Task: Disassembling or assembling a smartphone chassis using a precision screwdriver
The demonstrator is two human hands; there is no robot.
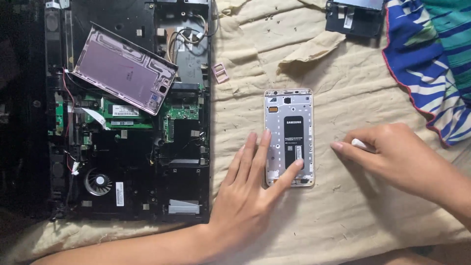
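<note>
Phone: an opened smartphone (289, 137) with its back cover off, showing a silver inner frame and a black battery down its middle.
Place: it lies flat on a wrinkled beige cloth (343, 206), just right of an opened laptop chassis (130, 113).
Long axis: runs away from the person, camera end at the far side, bottom end nearest the person.
Left hand: the left hand (248, 191) lies flat with fingers (290, 174) spread wide; fingertips rest on the phone's lower left edge and lower battery area, gripping nothing.
Right hand: the right hand (392, 152) sits on the cloth right of the phone, near but apart from it, fingers curled around a small white object (358, 143).
Nearby: a pinkish back cover (122, 68) lies tilted on the laptop; a small pink tray (220, 73) sits on the cloth beside it; a blue striped fabric (431, 64) lies far right.
</note>
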